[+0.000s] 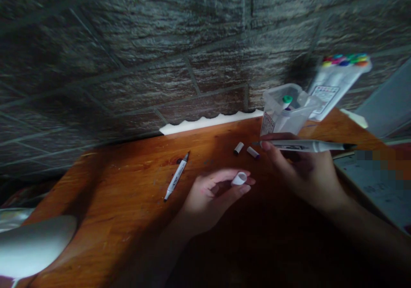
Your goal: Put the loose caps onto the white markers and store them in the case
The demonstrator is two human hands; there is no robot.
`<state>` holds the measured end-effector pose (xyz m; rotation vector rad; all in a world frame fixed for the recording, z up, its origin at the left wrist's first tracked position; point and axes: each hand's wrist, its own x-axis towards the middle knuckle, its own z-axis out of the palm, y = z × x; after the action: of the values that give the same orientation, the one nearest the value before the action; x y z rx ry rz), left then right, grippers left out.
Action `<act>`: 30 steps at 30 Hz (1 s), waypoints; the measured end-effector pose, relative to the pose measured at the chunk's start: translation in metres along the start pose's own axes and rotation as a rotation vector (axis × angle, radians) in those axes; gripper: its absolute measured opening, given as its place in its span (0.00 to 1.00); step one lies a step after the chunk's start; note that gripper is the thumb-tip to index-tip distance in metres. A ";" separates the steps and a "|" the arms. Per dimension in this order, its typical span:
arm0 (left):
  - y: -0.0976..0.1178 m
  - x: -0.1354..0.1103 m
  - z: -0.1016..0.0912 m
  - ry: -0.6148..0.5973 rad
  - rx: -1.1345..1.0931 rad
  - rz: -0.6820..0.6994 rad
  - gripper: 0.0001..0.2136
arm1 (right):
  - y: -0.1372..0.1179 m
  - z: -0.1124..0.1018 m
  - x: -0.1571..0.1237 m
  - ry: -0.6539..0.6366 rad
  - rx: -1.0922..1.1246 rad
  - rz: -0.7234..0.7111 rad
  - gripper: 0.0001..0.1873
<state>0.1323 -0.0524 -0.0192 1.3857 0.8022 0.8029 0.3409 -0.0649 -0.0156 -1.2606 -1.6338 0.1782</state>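
My left hand pinches a small white marker cap between thumb and fingertips, just above the wooden table. My right hand grips a grey uncapped marker held level, its dark tip pointing right. Two loose caps lie on the table between my hands. Another uncapped marker lies to the left of my left hand.
A clear plastic marker case holding a green-capped marker stands behind my right hand. A pack of coloured markers leans at the back right. A stone-pattern wall rises behind the table. A pale rounded object sits at the lower left.
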 end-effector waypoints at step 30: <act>-0.008 0.001 -0.014 -0.206 1.053 0.456 0.10 | 0.025 0.009 -0.011 -0.600 -0.229 0.120 0.09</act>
<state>0.1209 -0.0441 -0.0276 2.6112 0.7769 0.5480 0.3490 -0.0579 -0.0427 -1.5805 -2.1314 0.4925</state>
